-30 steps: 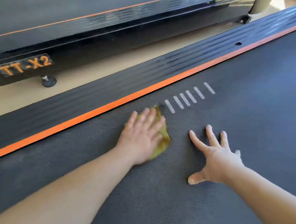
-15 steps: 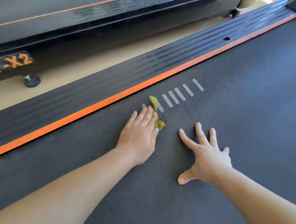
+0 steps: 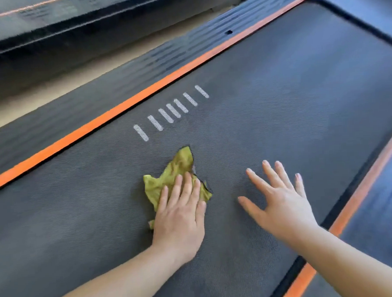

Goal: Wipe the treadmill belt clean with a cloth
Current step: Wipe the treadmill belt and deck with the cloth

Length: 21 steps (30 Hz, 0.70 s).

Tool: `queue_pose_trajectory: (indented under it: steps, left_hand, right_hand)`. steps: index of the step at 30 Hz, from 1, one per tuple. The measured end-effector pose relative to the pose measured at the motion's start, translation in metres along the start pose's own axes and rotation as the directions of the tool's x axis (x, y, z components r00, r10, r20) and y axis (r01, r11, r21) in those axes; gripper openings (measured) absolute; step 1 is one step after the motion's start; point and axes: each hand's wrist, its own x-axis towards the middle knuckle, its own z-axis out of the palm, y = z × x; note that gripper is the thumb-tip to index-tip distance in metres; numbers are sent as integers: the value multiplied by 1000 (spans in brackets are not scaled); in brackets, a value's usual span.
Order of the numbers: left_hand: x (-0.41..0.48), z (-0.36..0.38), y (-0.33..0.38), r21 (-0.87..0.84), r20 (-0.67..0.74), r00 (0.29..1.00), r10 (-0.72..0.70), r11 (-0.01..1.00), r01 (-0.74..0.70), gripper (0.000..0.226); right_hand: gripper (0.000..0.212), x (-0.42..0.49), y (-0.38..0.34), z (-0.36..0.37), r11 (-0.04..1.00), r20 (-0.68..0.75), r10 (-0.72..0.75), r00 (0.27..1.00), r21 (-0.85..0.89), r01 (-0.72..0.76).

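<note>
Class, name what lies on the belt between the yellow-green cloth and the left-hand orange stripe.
A row of white dashes on the belt, which is otherwise bare there; the head view shows it.

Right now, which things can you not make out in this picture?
Head view only:
Crumpled yellow-green cloth: the near part lies hidden under the left hand.
Dark textured treadmill belt: dust or dirt is too fine to see.
Right hand: fingertips blurred; touching or hovering, unclear.
Black neighbouring treadmill: blurred, cut off by the top edge.
</note>
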Motion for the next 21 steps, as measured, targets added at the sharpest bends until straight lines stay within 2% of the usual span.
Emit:
queue_pose_trajectory:
  steps: [2, 4, 5, 6, 8, 9, 10, 11, 13, 15, 16, 17, 19, 20, 21]
  left_hand:
    - [-9, 9, 27, -34, 126, 971, 203, 979, -200, 58]
    - [25, 5, 23, 9, 127, 953, 274, 961, -277, 58]
    - [49, 3, 18, 68, 65, 967, 248, 965, -252, 61]
    - [69, -3, 16, 116, 7, 988, 153, 981, -153, 62]
    - [78, 0, 30, 119, -16, 1000, -19, 993, 21, 62]
    - [67, 9, 48, 98, 2, 1000, -15, 995, 15, 62]
    - [47, 19, 70, 85, 54, 997, 63, 994, -68, 62]
    - [23, 27, 90, 76, 145, 968, 207, 973, -220, 62]
    - [-2, 36, 103, 10, 316, 819, 479, 861, -508, 60]
    - [24, 36, 93, 22, 348, 698, 626, 739, -673, 58]
    - [45, 34, 90, 74, 333, 680, 654, 700, -710, 58]
    - [67, 31, 89, 146, 297, 715, 633, 710, -689, 60]
    - [91, 32, 98, 223, 208, 864, 458, 838, -498, 64]
    - [87, 37, 112, 183, 176, 904, 389, 890, -418, 65]
    - [74, 45, 127, 114, 176, 907, 382, 907, -405, 64]
  right_hand:
    - [84, -20, 26, 7, 993, -15, 107, 994, -47, -108]
    - [78, -38, 49, 18, 977, -65, 202, 977, -51, -206]
    - [76, -47, 57, 24, 966, -92, 249, 964, -50, -255]
    - [77, -57, 64, 31, 950, -110, 299, 948, -54, -306]
    - [87, -73, 74, 44, 917, -135, 393, 910, -15, -398]
    - [90, -78, 78, 51, 910, -143, 411, 901, 6, -414]
    - [89, -82, 82, 57, 913, -153, 403, 902, 6, -407]
    - [85, -84, 87, 63, 922, -161, 382, 910, 3, -386]
    - [78, -85, 92, 67, 930, -198, 365, 910, 34, -366]
    - [75, -86, 95, 67, 928, -236, 372, 898, 92, -360]
    - [73, -86, 96, 65, 927, -251, 376, 892, 111, -359]
    - [71, -87, 97, 63, 924, -254, 383, 888, 118, -364]
    - [67, -90, 98, 63, 916, -282, 402, 871, 98, -390]
    - [66, -90, 98, 65, 902, -307, 429, 849, 89, -423]
    - [68, -90, 99, 66, 877, -323, 474, 820, 93, -471]
